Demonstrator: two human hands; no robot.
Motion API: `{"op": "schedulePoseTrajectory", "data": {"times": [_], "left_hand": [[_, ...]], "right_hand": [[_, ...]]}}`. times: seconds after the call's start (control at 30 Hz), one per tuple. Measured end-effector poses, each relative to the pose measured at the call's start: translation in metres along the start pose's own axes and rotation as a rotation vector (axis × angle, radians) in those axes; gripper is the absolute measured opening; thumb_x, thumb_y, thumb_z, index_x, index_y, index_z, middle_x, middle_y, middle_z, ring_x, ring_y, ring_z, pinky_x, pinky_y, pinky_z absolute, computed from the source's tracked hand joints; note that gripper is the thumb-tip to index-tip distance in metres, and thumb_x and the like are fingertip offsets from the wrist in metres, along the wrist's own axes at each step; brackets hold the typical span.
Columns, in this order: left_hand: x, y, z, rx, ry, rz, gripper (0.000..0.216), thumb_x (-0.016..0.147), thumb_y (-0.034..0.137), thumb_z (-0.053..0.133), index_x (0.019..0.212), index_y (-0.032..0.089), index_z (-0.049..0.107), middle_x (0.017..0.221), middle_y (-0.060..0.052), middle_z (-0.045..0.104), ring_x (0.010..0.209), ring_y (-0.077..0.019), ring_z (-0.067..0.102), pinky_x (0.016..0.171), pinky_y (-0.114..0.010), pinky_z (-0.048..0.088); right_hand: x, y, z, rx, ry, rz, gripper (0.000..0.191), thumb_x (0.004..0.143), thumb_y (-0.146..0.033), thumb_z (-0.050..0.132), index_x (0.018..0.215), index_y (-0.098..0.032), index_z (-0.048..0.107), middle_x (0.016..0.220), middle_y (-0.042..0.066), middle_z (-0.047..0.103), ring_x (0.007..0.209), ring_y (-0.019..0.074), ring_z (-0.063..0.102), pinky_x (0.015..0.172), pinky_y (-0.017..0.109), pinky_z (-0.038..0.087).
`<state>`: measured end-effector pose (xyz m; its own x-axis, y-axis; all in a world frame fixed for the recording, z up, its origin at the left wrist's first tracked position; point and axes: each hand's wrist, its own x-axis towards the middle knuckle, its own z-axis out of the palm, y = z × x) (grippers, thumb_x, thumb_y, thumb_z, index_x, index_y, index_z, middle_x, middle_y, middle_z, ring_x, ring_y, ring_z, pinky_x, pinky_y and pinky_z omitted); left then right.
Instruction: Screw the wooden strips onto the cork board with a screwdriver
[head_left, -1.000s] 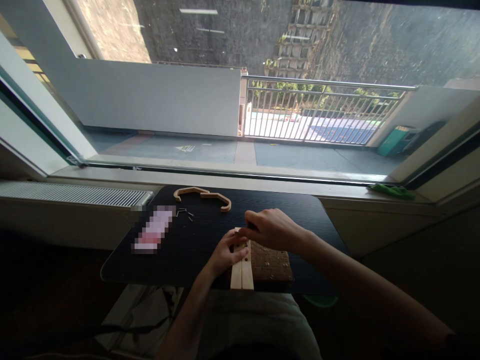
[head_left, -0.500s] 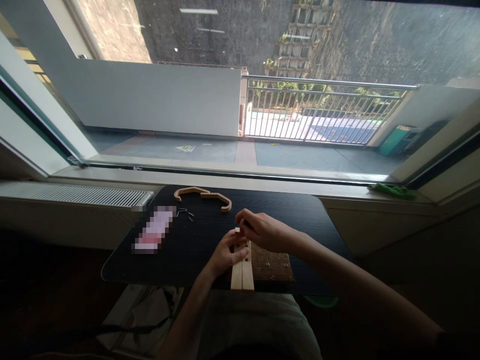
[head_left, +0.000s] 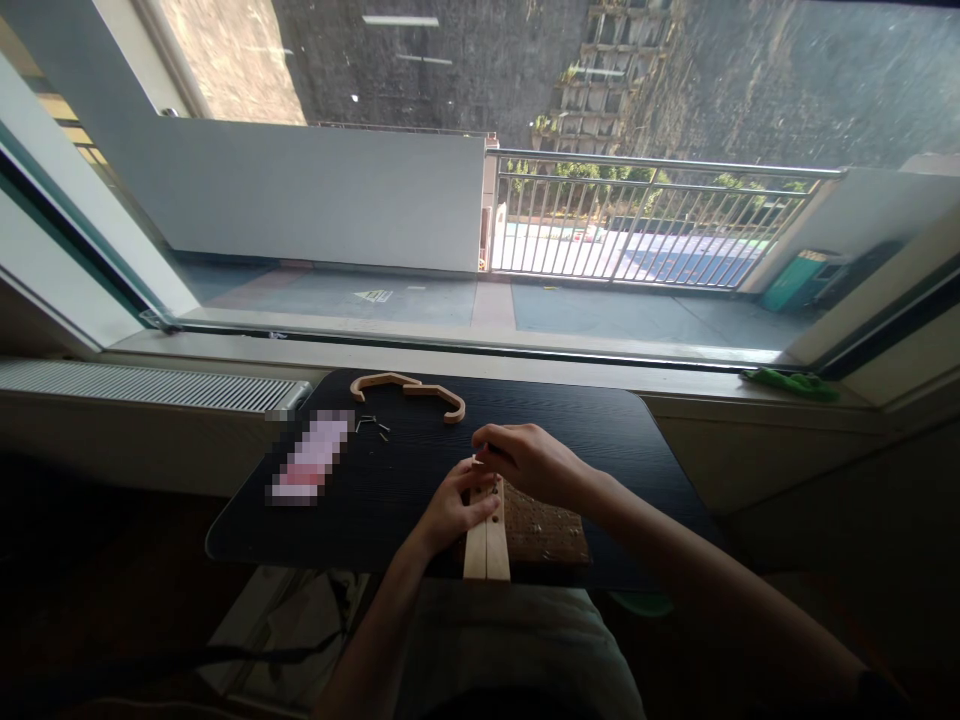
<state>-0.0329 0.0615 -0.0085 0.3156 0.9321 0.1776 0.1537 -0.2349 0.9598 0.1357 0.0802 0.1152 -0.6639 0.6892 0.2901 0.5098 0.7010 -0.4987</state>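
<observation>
Two strips (head_left: 487,552) are clasped by the left hand (head_left: 453,510) at the desk's (head_left: 607,425) near edge. Above, the right hand's (head_left: 529,457) hold is unclear.

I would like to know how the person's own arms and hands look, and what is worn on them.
The left hand and right hand wear no gloves. The left forearm and right forearm are bare, with no watch visible at the wrists. Far up the right arm, a dark edge may be a sleeve, but it is too dim to tell.

left grip (head_left: 450,508) clasping, thumb (head_left: 481,512) extended; right grip (head_left: 525,455) curled, forearm (head_left: 675,545) slanting
</observation>
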Motion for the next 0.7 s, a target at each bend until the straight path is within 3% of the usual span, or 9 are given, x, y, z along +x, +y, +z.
{"op": "schedulePoseTrajectory", "data": {"times": [0.2, 0.3, 0.43, 0.7], "left_hand": [[-0.004, -0.001, 0.001, -0.040, 0.035, -0.098, 0.033, 0.072, 0.033, 0.076, 0.099, 0.020, 0.061, 0.090, -0.001, 0.062, 0.085, -0.0188, 0.060, 0.079, -0.030, 0.048], [-0.005, -0.003, 0.002, -0.026, 0.053, -0.103, 0.033, 0.071, 0.034, 0.076, 0.094, 0.020, 0.057, 0.085, 0.002, 0.057, 0.078, -0.0159, 0.056, 0.074, -0.028, 0.046], [-0.005, 0.000, 0.003, -0.067, 0.073, -0.115, 0.036, 0.070, 0.035, 0.075, 0.094, 0.020, 0.053, 0.083, 0.003, 0.054, 0.077, -0.0148, 0.054, 0.072, -0.027, 0.045], [-0.006, 0.000, 0.004, -0.107, 0.100, -0.139, 0.043, 0.068, 0.033, 0.078, 0.097, 0.022, 0.048, 0.092, 0.002, 0.057, 0.087, -0.0180, 0.060, 0.081, -0.032, 0.049]], "right_hand": [[-0.002, -0.003, 0.000, 0.010, -0.010, 0.055, 0.014, 0.093, -0.016, 0.052, 0.103, -0.018, 0.061, 0.080, 0.003, 0.069, 0.067, 0.0143, 0.061, 0.062, 0.024, 0.040], [-0.004, -0.005, -0.002, 0.031, -0.030, 0.062, 0.021, 0.091, -0.013, 0.050, 0.109, -0.017, 0.060, 0.091, 0.005, 0.071, 0.075, 0.0161, 0.064, 0.066, 0.026, 0.044], [-0.006, -0.007, -0.004, 0.075, -0.042, 0.090, 0.032, 0.090, -0.008, 0.044, 0.117, -0.017, 0.059, 0.103, 0.008, 0.070, 0.086, 0.0179, 0.065, 0.075, 0.030, 0.048], [-0.010, -0.003, -0.003, 0.079, -0.023, 0.081, 0.037, 0.093, -0.012, 0.044, 0.128, -0.017, 0.052, 0.100, 0.007, 0.071, 0.081, 0.0167, 0.065, 0.073, 0.029, 0.046]]}}
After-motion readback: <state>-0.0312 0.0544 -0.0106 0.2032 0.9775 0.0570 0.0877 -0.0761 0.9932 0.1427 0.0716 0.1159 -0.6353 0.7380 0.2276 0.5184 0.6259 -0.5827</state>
